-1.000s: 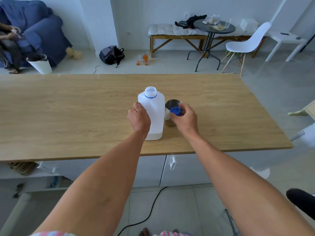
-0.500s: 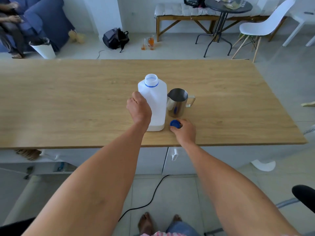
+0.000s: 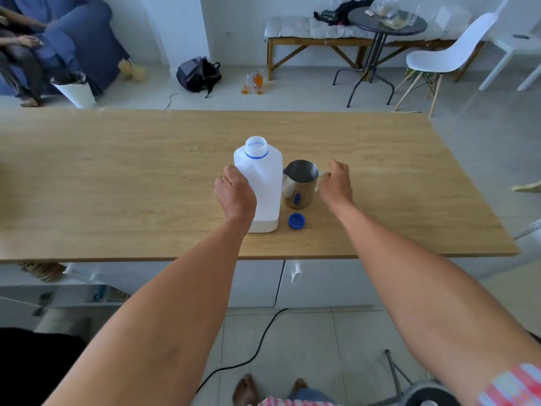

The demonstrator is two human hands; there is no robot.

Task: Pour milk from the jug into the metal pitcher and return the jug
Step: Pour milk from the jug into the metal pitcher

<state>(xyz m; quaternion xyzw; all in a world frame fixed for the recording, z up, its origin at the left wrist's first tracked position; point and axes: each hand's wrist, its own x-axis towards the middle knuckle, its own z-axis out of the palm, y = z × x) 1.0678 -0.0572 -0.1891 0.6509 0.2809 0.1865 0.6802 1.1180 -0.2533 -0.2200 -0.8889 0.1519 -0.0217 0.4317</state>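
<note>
The left hand [image 3: 235,194] is gripping the uncapped milk jug [image 3: 262,183], which is standing upright on the wooden table [image 3: 117,183]. The right hand [image 3: 336,183] is half-curled, fingers at the handle of the metal pitcher [image 3: 301,184] just beside the jug; grip not clear. The blue cap [image 3: 296,221] is lying in front of the pitcher.

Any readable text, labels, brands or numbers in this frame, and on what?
None can be read.
The milk jug is plain white, no label showing.
The metal pitcher shows only a blue reflection, no text.
The blue cap has no legible marking.
</note>
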